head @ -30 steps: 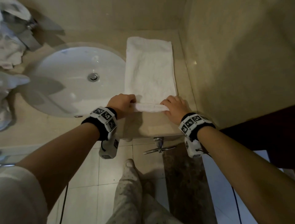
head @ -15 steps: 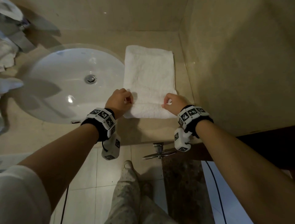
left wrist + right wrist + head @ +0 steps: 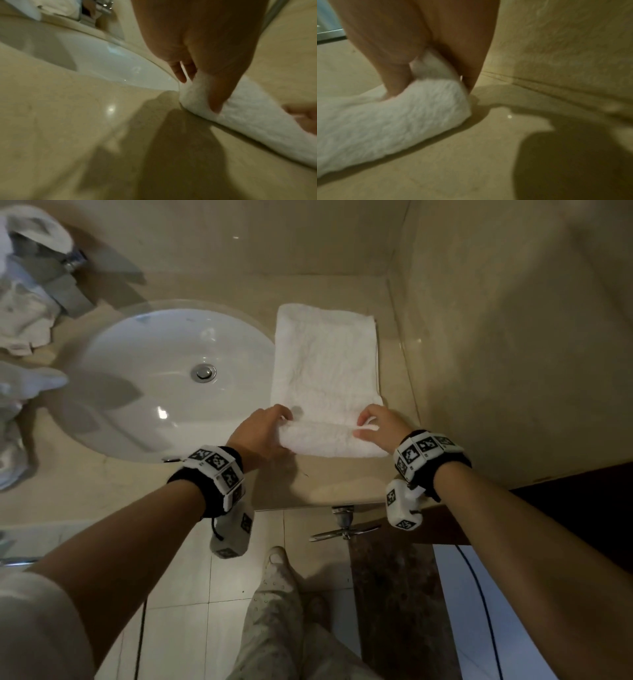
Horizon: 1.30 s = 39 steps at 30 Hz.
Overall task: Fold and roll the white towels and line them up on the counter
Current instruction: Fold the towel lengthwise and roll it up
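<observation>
Bathroom, prob hotel, white basin [image 3: 113, 392] w/ drain, beige stone counter [image 3: 85, 484], tiled floor [image 3: 178, 628]

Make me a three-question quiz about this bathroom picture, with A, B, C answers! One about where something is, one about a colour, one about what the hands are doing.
1. Where does the towel lie?
A. inside the sink
B. on the counter, right of the sink
C. on the floor

2. What colour is the towel?
A. white
B. blue
C. green

3. What are the two hands doing?
A. hanging free
B. turning the tap
C. gripping the towel's rolled near end

Answers:
1 B: it lies flat on the counter beside the sink.
2 A: every view shows it white.
3 C: the left hand and right hand curl round the roll's ends.
</observation>
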Tool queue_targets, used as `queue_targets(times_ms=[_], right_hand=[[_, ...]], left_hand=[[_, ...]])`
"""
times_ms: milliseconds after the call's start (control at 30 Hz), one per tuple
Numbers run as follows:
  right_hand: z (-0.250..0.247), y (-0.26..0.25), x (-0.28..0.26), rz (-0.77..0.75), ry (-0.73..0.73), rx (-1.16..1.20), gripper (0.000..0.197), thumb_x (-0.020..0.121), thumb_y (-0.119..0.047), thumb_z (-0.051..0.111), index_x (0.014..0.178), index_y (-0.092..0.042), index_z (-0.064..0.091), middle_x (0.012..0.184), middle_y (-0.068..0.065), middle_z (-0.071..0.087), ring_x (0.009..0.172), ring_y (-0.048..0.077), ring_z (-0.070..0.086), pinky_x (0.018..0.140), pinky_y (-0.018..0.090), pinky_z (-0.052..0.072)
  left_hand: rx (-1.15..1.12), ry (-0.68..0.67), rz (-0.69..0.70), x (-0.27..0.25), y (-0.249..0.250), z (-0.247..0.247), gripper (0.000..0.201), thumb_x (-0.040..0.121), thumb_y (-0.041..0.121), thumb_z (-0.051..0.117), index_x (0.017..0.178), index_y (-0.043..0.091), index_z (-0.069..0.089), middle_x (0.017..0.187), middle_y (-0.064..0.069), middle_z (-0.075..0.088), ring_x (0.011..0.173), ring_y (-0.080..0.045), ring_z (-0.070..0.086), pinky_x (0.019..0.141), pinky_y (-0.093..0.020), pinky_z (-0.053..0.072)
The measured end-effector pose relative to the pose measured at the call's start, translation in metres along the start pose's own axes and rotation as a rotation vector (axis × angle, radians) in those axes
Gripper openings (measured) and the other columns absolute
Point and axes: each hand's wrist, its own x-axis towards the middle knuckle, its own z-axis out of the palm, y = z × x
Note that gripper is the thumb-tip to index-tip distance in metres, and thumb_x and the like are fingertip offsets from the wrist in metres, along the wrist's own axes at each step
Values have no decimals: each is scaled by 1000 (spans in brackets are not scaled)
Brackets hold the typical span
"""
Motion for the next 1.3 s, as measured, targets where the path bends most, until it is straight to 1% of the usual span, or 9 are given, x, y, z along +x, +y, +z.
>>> queue_targets(times_ms=[133,233,400,500,600,700,833,1000,1300], right_hand=[[-7,1,-19,-44,-239,-196,39,80,-20,72,113,-10,54,83,-5,50,80,16,49,56,18,35],[-3,-6,-30,-52,-451,-602,47,77,-33,74,113,-15,51,93,-3,50,84,16,49,64,23,41],[6,-20,-46,-150,-229,-516,45,83,-58,55,106,-19,56,103,1,57,96,19,52,79,30,41],[18,-18,-47,-223,-107,-643,65,88,-56,48,143,-29,28,153,5,21,141,28,19,112,45,22],[35,-1,-48,-130,-301,-745,86,86,-57,50,148,-37,-6,157,2,-19,146,27,-14,116,52,3],[44,16,-51,-115,-337,-791,97,84,-56,54,146,-35,-17,154,0,-29,144,25,-21,115,55,0],[35,5,-56,-136,-257,-792,89,83,-60,52,149,-33,-1,158,1,-11,147,25,-5,115,55,5],[47,-9,-72,-364,-143,-701,79,75,-53,67,141,-28,31,144,-1,31,130,22,32,109,38,26],[72,-10,-70,-289,-50,-734,57,72,-40,72,119,-29,43,123,-3,42,113,23,42,91,39,35]], left_hand=[[196,-45,183,-12,3,-1,37,71,20,77,100,4,61,98,-14,58,91,-33,52,76,-36,40],[330,-160,326,-26,-5,1,40,54,20,87,85,8,65,98,-17,63,85,-38,60,67,-40,51],[427,-305,288,-47,0,5,72,74,72,44,119,18,51,148,-4,36,135,-23,36,109,-35,32],[251,-136,208,-51,5,9,84,79,73,24,132,12,47,139,-10,48,125,-30,49,102,-37,39],[438,-305,175,-47,2,21,72,95,49,31,148,3,13,157,-17,7,146,-28,8,117,-33,11],[545,-417,135,-50,-1,29,77,97,39,38,146,-1,-6,155,-21,-15,145,-30,-12,118,-34,-2],[560,-349,186,-55,9,21,74,91,50,44,148,14,14,158,-7,5,146,-23,7,117,-38,17],[685,-181,273,-68,9,28,47,92,20,50,136,15,36,132,-10,40,117,-28,40,85,-36,46],[419,-49,78,-67,20,23,29,89,17,49,118,13,44,109,-11,59,87,-28,53,69,-35,42]])
